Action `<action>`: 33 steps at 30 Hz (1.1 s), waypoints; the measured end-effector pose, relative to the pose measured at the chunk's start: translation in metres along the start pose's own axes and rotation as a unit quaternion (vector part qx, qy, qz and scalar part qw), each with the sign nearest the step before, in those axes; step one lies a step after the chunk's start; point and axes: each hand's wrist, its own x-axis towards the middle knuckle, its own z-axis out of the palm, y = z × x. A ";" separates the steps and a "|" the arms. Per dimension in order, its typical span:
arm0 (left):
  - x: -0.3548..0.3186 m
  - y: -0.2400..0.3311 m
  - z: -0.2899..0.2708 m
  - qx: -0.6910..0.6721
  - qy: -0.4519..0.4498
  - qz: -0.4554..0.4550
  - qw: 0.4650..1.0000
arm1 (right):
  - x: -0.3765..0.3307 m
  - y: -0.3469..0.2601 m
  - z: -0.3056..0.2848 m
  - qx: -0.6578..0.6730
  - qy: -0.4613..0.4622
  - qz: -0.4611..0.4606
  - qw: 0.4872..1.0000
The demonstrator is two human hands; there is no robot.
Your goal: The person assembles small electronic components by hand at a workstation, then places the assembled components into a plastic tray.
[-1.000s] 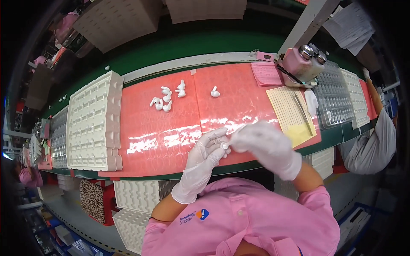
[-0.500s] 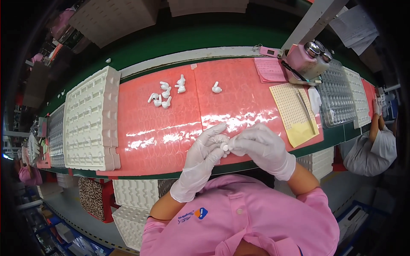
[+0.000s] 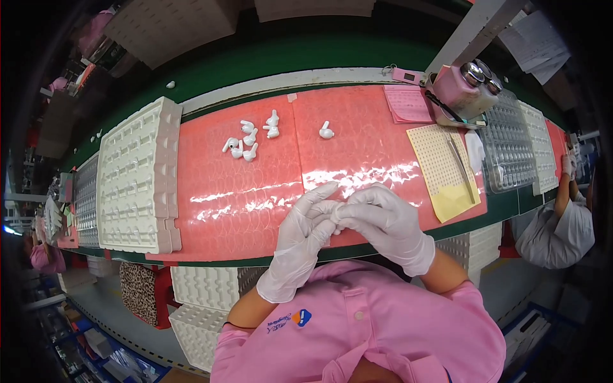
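Note:
Both my hands, in white gloves, meet over the near edge of the red mat [image 3: 236, 191]. With thumb and fingers closed, my left hand [image 3: 297, 239] grips a small white earbud that the gloves now almost wholly hide. My right hand [image 3: 388, 223] pinches at the same piece from the other side, its fingertips touching those of the left. Farther back on the mat lies a loose group of several white earbuds [image 3: 250, 153]. One lone earbud [image 3: 326, 133] rests right of the mat's seam.
A white moulded tray [image 3: 137, 179] stands at the left. On the right, tweezers [image 3: 461, 163] lie on a dotted yellow sheet [image 3: 437, 159], near pink slips [image 3: 408, 105], metal-capped bottles [image 3: 456, 89] and a clear tray [image 3: 507, 147]. A co-worker [image 3: 552, 233] sits far right.
My right fingers have closed over the round white end of the earbud that showed between my hands before. The right hand has shifted slightly left. The earbuds on the mat lie as before.

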 end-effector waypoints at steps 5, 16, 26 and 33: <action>0.000 0.001 -0.002 0.002 0.015 -0.002 1.000 | -0.011 0.007 -0.008 0.125 0.053 0.145 0.980; 0.000 -0.006 0.003 0.063 0.062 0.034 0.996 | -0.009 -0.003 0.008 -0.107 0.032 -0.030 0.993; 0.002 -0.008 0.008 0.088 0.084 0.057 0.991 | -0.011 -0.005 0.014 -0.121 0.068 -0.039 0.990; 0.001 -0.011 0.005 0.047 0.071 0.102 0.991 | -0.015 -0.009 0.005 0.182 0.094 0.228 0.952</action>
